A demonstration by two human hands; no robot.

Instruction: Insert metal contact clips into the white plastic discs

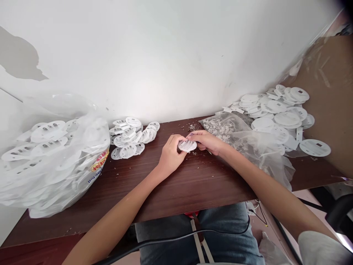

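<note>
My left hand (pixel 172 152) grips a round white plastic disc (pixel 187 146) by its left edge, a little above the dark wooden table. The disc is tilted and has small slots across its face. My right hand (pixel 205 141) is closed at the disc's upper right edge, thumb and fingertips pinched together. What sits between those fingers is too small to make out. Tiny clear and metallic-looking pieces (pixel 193 127) lie scattered on the table just behind my hands. Right beside my right hand, a clear bag (pixel 220 127) holds many small pale pieces.
A loose pile of similar discs (pixel 128 138) stands left of my hands. Farther left bulges a large clear plastic bag (pixel 68 176) full of discs. At the right, more discs (pixel 286 118) are heaped against a cardboard box (pixel 328 95). A white wall (pixel 165 62) closes off the back.
</note>
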